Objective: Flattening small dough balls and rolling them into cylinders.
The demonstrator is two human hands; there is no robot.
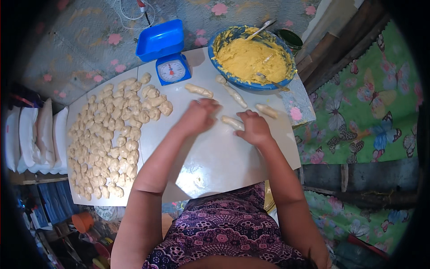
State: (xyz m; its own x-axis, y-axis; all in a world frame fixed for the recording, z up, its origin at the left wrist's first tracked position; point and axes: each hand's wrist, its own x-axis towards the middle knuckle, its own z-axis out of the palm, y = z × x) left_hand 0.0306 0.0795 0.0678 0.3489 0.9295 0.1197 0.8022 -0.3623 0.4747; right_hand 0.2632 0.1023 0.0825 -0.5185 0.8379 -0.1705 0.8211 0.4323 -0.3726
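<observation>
My left hand (pixel 201 115) hovers over the white tabletop with its fingers stretched out, slightly blurred and holding nothing I can see. Just beyond it lies a pale dough roll (pixel 198 91). My right hand (pixel 254 128) has its thumb and fingers around the right end of another dough roll (pixel 231 122), partly hiding it. A longer dough strip (pixel 236 96), with a small lump at its far end, rests farther back. To the right of that strip is a short roll (pixel 267 110) with some yellow showing.
Many small dough pieces (pixel 105 130) cover the left side of the table (pixel 210 166). A blue kitchen scale (pixel 171 69) with a tray stands at the back. Beside it, a blue basin (pixel 216 62) holds yellow filling (pixel 251 58) and spoons. A butterfly-patterned green cloth (pixel 354 103) hangs at right.
</observation>
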